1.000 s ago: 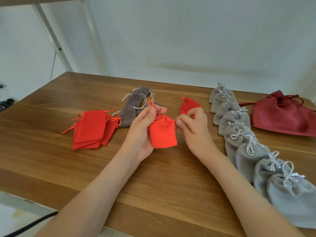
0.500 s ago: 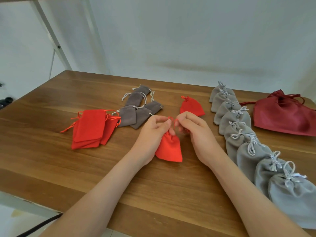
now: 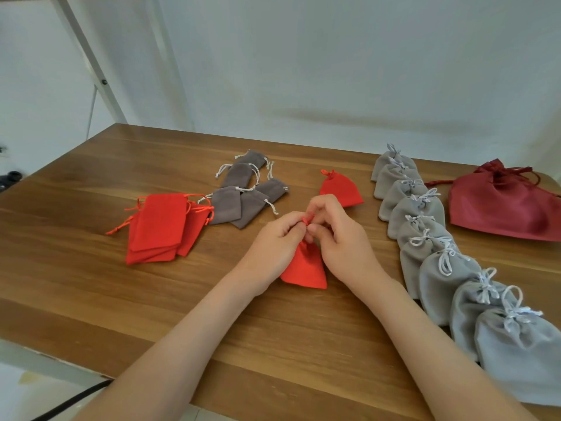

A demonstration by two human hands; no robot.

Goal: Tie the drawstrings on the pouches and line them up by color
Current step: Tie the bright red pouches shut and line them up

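A small red pouch (image 3: 305, 268) lies on the wooden table (image 3: 91, 293) at the centre, its neck gathered. My left hand (image 3: 273, 241) and my right hand (image 3: 340, 235) meet above it, and both pinch its red drawstring (image 3: 306, 220) between fingertips. A tied red pouch (image 3: 341, 188) lies just beyond my right hand. A stack of flat red pouches (image 3: 161, 226) with loose strings sits to the left. Several dark grey pouches (image 3: 246, 189) with loose white strings lie behind it. A row of tied light grey pouches (image 3: 437, 256) runs down the right side.
A large dark red bag (image 3: 501, 202) rests at the far right of the table. A white metal frame leg (image 3: 91, 59) rises behind the table's left corner, against the white wall. A black cable (image 3: 69, 399) hangs below the table's near edge.
The pouch came down from in front of me onto the table. Both hands moved together over its neck, and the mouth is now drawn tight.
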